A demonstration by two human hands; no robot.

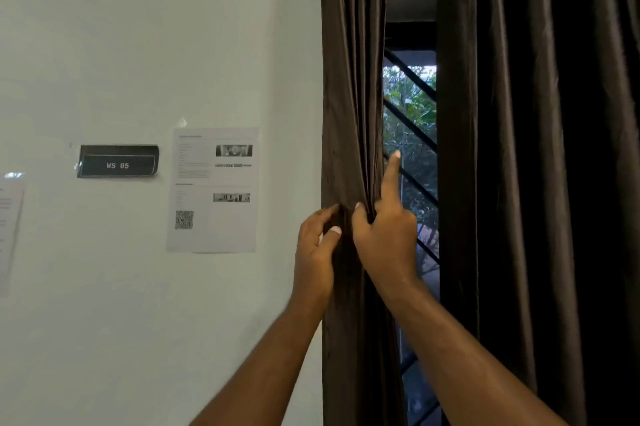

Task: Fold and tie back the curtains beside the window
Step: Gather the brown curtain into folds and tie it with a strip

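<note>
A dark brown left curtain [349,96] hangs gathered into narrow pleats beside the window [410,135]. My left hand [317,252] pinches the pleats at the curtain's left edge, thumb and fingers closed on the cloth. My right hand [384,235] grips the folds at the curtain's right edge, its index finger pointing up along the fabric. A wider right curtain [533,166] of the same dark cloth hangs loose and covers the rest of the window.
The gap between the curtains shows black diagonal window bars [412,124] with green leaves outside. On the white wall to the left are a printed sheet [213,190], a black "WS 05" sign [117,161] and another paper [10,228].
</note>
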